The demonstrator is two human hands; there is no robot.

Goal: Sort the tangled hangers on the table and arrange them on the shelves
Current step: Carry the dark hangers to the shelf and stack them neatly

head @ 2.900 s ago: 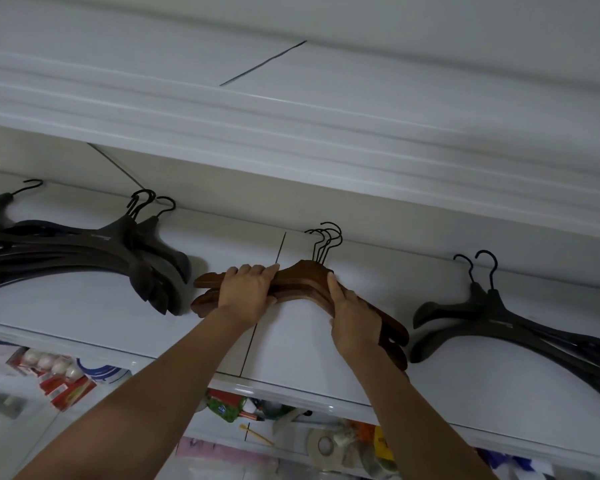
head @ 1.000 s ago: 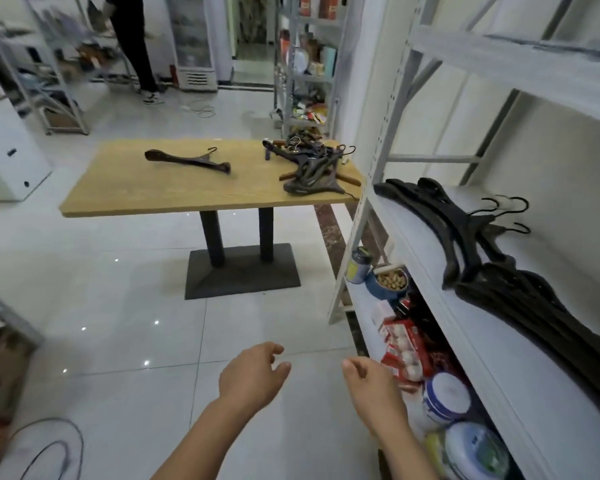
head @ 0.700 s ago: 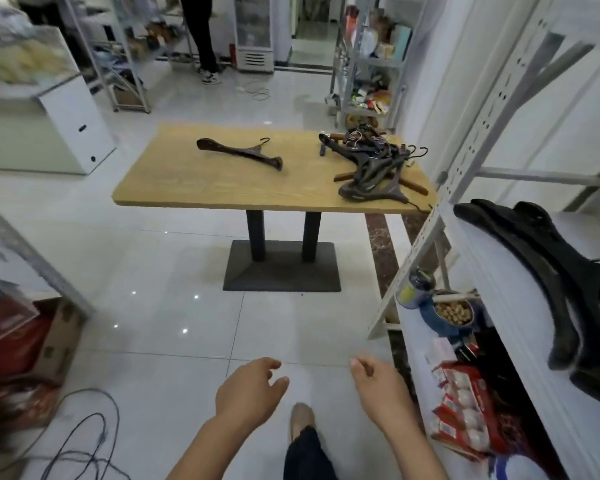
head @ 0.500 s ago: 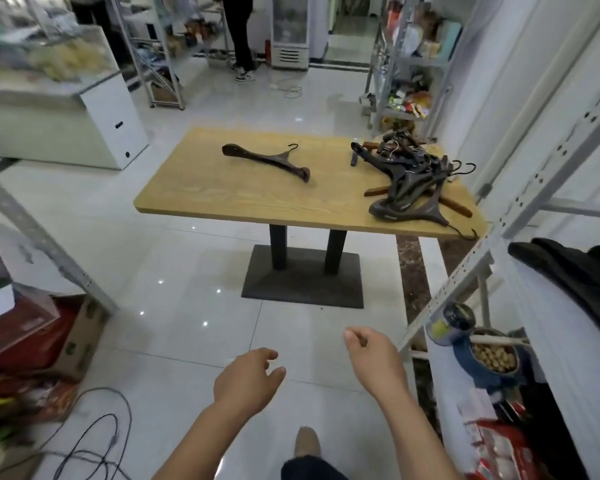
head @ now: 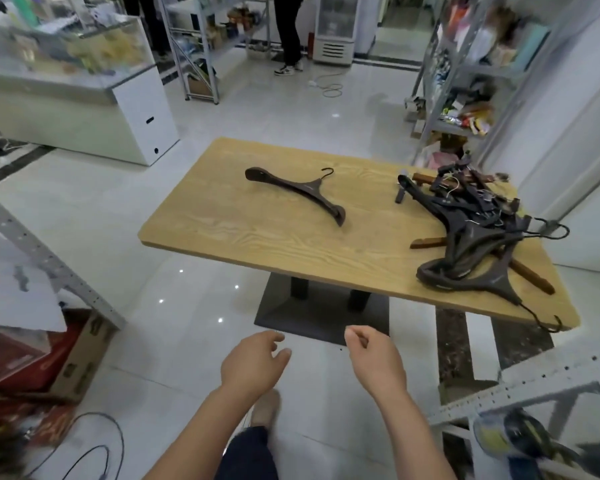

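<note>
My L hand (head: 253,367) & R hand (head: 378,365) both empty, loosely curled, short of table (head: 257,244); pile (head: 482,237) sits at its R end, one hook (head: 549,325) overhanging edge, so risk: yanking one out drags rest off.

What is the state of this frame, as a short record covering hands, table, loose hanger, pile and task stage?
left hand: empty, fingers loosely curled, over the floor short of the table
right hand: empty, loosely curled, beside the left
table: wooden top, hangers lying on it
single hanger: dark, lying alone near the middle of the table
pile: tangled dark and brown hangers at the table's right end, one hook past the near edge
task stage: hangers on the table not yet sorted
</note>
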